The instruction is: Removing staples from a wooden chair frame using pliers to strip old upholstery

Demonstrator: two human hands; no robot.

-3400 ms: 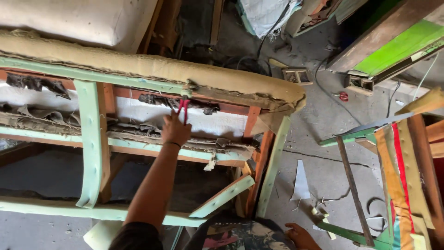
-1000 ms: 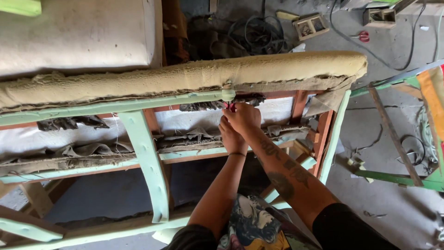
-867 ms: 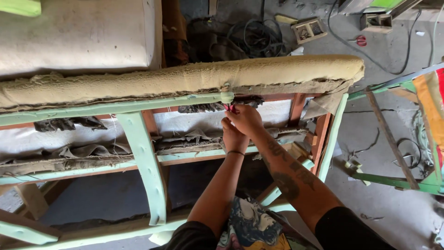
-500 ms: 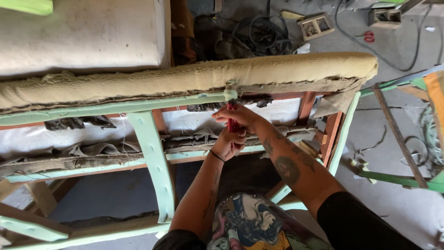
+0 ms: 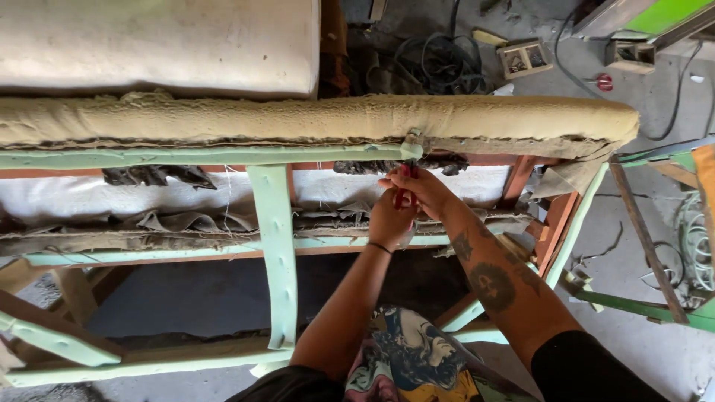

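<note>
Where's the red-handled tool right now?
In the head view, right of centre: the red-handled tool is gripped between the left hand and right hand, just under the tan padded rail.

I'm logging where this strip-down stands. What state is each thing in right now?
Sofa frame: bare, green foam strips on the rails.
Padded rail: covered in tan cloth, edge frayed.
Fabric scraps: torn, hanging from the rails.
Pliers: red-handled, gripped under the padded rail.
Left hand: closed on the pliers.
Right hand: on the pliers too.
Cushion: intact, behind the frame.
</note>
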